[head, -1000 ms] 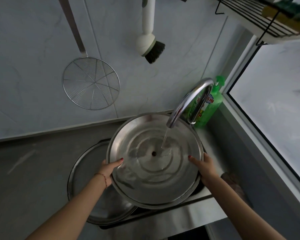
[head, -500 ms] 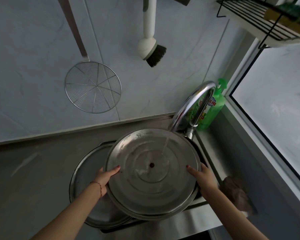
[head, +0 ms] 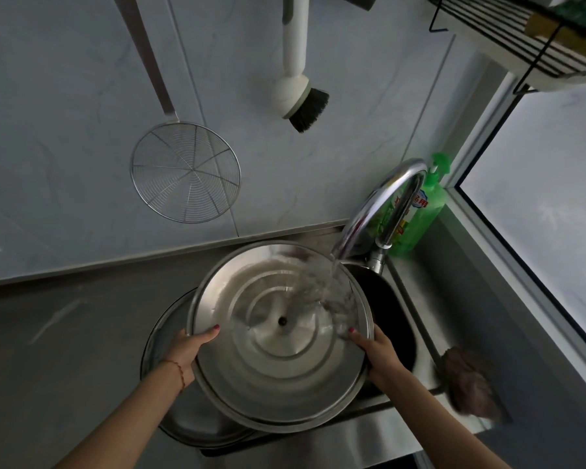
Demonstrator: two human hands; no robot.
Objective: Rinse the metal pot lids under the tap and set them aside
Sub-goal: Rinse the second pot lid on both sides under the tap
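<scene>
A large round metal pot lid (head: pixel 278 367) with ringed ridges and a small centre hole is held over the sink, its inner side facing me. My left hand (head: pixel 186 353) grips its left rim, thumb over the edge. My right hand (head: pixel 378 357) grips the right rim. Water from the curved chrome tap (head: pixel 383 204) falls on the lid's upper right part and splashes. A second metal lid (head: pixel 170 384) lies flat on the counter to the left, partly hidden under the held one.
The dark sink basin (head: pixel 393 319) lies under the lid. A green soap bottle (head: pixel 420 211) stands behind the tap. A brownish scrubber (head: pixel 467 384) lies on the sink's right ledge. A wire skimmer (head: pixel 185 170) and a brush (head: pixel 301 96) hang on the wall; a wire rack (head: pixel 521 38) is upper right.
Both hands have tilted and shifted the lid, so the water now strikes its upper right part instead of near the centre. The grip on both rims is unchanged.
</scene>
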